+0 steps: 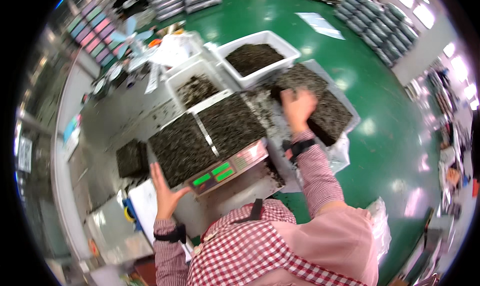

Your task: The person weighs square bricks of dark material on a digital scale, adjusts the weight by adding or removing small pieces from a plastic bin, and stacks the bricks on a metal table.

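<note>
Two dark slabs of pressed, leaf-like material [180,148] lie side by side on a scale [220,174] with lit green displays, a pale strip between them. My left hand [167,196] is at the near left corner of the left slab, thumb spread from the fingers; it appears to hold nothing. Over at the right, my right hand [298,107] is on or just above more dark slabs [331,116], which lie on clear plastic. Its fingers are blurred and point downward, so their grip is hidden.
A smaller dark block [132,158] sits left of the scale. Behind it stand a white tub of loose dark material [255,58] and a smaller white bin [196,88]. A blue-bladed fan [131,36] is at the far left. Stacked bags [375,26] stand across the green floor.
</note>
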### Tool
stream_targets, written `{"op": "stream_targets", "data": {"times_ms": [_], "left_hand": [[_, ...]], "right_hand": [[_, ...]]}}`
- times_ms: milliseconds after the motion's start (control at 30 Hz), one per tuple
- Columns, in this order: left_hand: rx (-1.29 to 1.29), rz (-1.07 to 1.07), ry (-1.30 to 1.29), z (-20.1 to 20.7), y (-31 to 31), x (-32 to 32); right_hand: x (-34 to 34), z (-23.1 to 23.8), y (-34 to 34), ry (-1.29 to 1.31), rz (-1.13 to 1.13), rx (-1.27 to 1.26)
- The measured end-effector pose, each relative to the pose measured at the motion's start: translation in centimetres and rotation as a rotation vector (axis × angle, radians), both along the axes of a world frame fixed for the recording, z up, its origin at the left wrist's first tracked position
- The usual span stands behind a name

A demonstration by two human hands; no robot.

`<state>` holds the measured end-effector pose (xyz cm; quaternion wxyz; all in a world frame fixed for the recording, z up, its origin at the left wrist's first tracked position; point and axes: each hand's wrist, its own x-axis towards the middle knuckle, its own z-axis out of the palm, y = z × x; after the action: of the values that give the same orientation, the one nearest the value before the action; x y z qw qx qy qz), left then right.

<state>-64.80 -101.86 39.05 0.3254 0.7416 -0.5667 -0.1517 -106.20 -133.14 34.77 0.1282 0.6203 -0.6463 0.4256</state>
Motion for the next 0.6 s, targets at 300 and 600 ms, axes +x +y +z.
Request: {"op": "stream_targets", "data": {"times_ms": [300, 600], "left_hand": [[-0.124, 0.282, 0.298, -2.7, 4.9, 2.7], [-0.086, 0.457, 0.305, -5.0, 9.4, 2.5]], "right_hand": [[-6.4, -2.0, -4.2, -0.153, -0.529, 0.536], [0.5, 4.9, 3.1, -0.383, 0.371, -0.345]]}}
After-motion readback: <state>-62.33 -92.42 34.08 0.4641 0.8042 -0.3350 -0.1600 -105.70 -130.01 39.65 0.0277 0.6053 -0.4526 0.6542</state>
